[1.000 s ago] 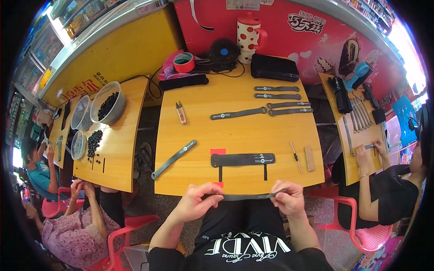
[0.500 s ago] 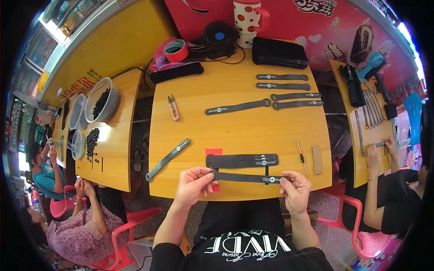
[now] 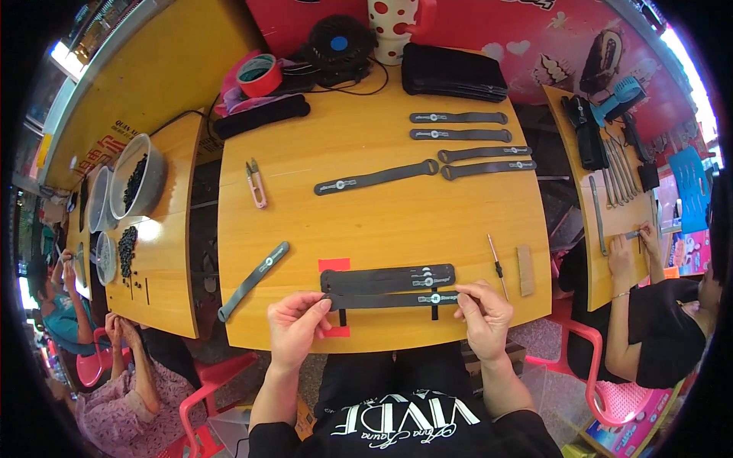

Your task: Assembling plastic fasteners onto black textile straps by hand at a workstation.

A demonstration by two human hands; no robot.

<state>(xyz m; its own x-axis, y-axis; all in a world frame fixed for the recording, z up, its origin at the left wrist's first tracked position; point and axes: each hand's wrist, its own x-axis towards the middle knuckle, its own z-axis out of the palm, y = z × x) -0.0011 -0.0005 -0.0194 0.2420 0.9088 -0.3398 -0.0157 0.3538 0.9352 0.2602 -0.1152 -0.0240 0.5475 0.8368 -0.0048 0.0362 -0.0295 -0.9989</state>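
Note:
A flat black strap with pale printing stretches between my hands near the table's front edge. My left hand pinches its left end between thumb and fingers, and my right hand grips the printed right end. Just beyond it lies a wider black strip or stack of straps with rounded ends; the held strap runs along its near edge, and I cannot tell whether they touch. Two short dark bars stick out below. Red tape marks the table at the left end.
More loop-ended straps lie farther back, one strap at left. Pink snips, a thin pointed tool and a cardboard strip rest on the table. A fan and black pouches stand behind. People sit both sides.
Both hands have moved the strap slightly away from me, up to the near edge of the wider strip. The whole view has shifted a little; the grip looks the same.

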